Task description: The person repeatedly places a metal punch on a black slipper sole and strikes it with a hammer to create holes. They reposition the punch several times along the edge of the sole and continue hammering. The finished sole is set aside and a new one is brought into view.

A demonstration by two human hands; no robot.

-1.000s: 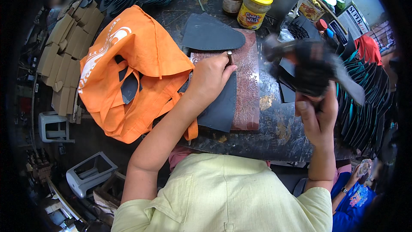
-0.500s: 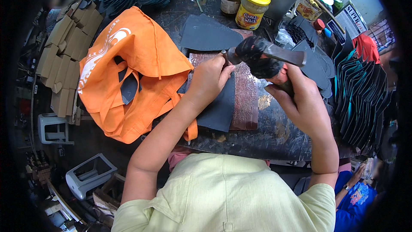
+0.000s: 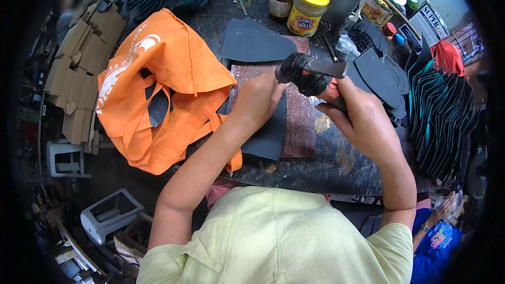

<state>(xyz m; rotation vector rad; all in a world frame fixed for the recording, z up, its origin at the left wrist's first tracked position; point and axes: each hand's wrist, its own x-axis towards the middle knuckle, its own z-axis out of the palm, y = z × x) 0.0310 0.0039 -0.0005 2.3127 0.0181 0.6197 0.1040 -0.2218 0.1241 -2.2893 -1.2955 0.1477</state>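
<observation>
My right hand [image 3: 365, 118] is wrapped round the handle of a hammer [image 3: 304, 78], whose head is bound in black tape and has a flat metal blade end. The hammer head is over the fingertips of my left hand [image 3: 256, 100]. Those fingers are closed on a slim metal punch; its top end is hidden by the hammer now. Below my left hand lies a dark grey cut sheet [image 3: 269, 139] on a worn reddish-brown board [image 3: 300, 137]. Another dark grey cut piece [image 3: 256, 43] rests across the board's far end.
An orange cloth bag [image 3: 194, 68] spreads at the left of the dark worktable [image 3: 342, 163]. Two jars, one yellow-lidded [image 3: 304, 16], stand at the back. Stacked dark soles [image 3: 442, 121] line the right side. A person in blue [image 3: 439, 247] is at the lower right.
The hammer has come down and left, so its taped head now meets my left fingertips and covers the punch's top. My right hand moved with it; my left hand has barely shifted.
</observation>
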